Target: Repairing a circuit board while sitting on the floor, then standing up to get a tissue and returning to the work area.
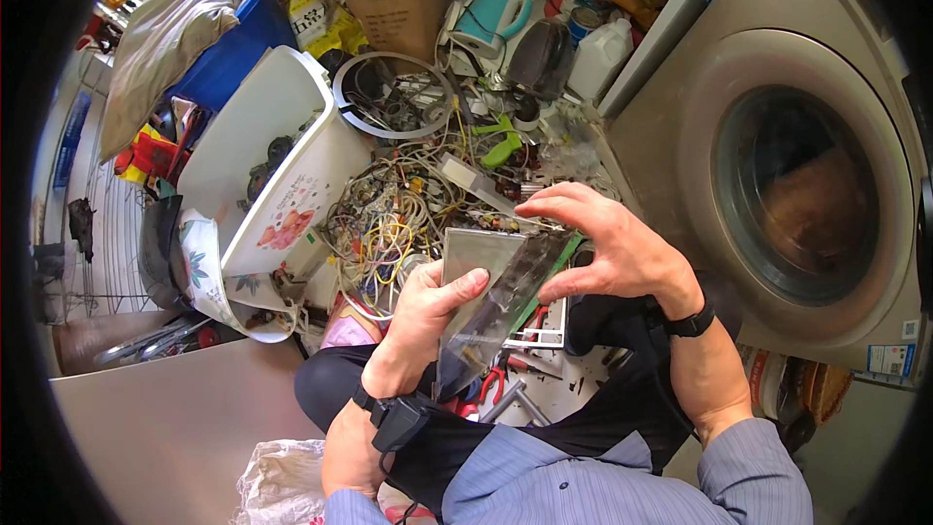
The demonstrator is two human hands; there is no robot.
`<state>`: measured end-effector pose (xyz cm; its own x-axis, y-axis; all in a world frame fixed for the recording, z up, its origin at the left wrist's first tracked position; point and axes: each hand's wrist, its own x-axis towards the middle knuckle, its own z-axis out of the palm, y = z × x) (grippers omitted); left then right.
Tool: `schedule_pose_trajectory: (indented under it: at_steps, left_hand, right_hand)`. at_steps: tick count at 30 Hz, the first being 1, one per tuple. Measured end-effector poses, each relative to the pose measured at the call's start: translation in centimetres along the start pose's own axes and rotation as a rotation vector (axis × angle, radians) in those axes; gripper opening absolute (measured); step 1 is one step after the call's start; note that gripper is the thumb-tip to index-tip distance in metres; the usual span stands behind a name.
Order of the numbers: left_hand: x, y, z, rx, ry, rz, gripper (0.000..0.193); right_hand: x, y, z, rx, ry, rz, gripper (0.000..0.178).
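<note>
My left hand [425, 316] grips a flat, clear panel [478, 262] by its left side, thumb on its face. The panel is tilted above my lap and has a broad dark strip and a green edge on the right. I cannot tell what device it comes from. My right hand [617, 251] curves around its upper right corner with fingers and thumb apart; the thumb tip is close to the green edge, and whether it touches is unclear. Beneath the panel, between my legs, lie red-handled pliers [493, 386] and a grey metal tube piece [525, 401].
Tangled wires and electronic scraps [389, 224] spread ahead of me. A white plastic tub [282, 165] leans at the left, with a grey ring [340, 97] beside it. A turquoise kettle [491, 17] and white jug [601, 58] stand behind. The washing machine [671, 136] borders the right.
</note>
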<state>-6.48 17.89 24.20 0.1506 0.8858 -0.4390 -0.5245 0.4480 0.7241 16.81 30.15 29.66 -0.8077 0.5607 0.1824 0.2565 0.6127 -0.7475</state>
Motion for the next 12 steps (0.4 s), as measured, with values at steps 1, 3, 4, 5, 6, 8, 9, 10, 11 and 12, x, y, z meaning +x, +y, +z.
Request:
schedule_pose_trajectory:
  at_steps: [1, 3, 4, 5, 6, 8, 9, 10, 11, 12]
  left_hand:
    - [0.02, 0.14, 0.07, -0.030, -0.030, -0.031, 0.034]
    - [0.01, 0.25, 0.27, -0.059, -0.060, -0.063, 0.035]
    - [0.01, 0.26, 0.41, -0.082, -0.049, -0.079, 0.035]
    - [0.02, 0.29, 0.55, -0.104, -0.038, -0.095, 0.034]
    - [-0.05, 0.39, 0.67, -0.104, -0.036, -0.096, 0.034]
    - [-0.15, 0.60, 0.86, -0.141, -0.045, -0.102, 0.033]
    - [-0.13, 0.56, 0.85, -0.142, -0.047, -0.104, 0.033]
    - [-0.15, 0.50, 0.80, -0.139, -0.046, -0.108, 0.033]
    - [-0.16, 0.39, 0.76, -0.136, -0.046, -0.113, 0.033]
    - [-0.15, 0.24, 0.71, -0.136, -0.038, -0.113, 0.037]
  right_hand:
    - [-0.12, 0.20, 0.07, 0.004, -0.018, -0.010, 0.076]
    - [-0.18, 0.55, 0.34, -0.010, 0.000, 0.006, 0.072]
    - [-0.21, 0.65, 0.39, -0.025, 0.017, 0.020, 0.067]
    - [-0.23, 0.69, 0.30, -0.026, 0.018, 0.022, 0.067]
    - [-0.16, 0.73, 0.21, -0.006, 0.024, 0.050, 0.062]
    - [-0.15, 0.86, 0.23, 0.014, 0.031, 0.078, 0.056]
    - [-0.20, 0.94, 0.29, 0.023, 0.033, 0.086, 0.052]
    - [-0.27, 1.01, 0.34, 0.032, 0.036, 0.093, 0.048]
    - [-0.34, 1.08, 0.40, -0.001, 0.045, 0.106, 0.048]
    - [-0.41, 1.14, 0.46, -0.034, 0.054, 0.118, 0.048]
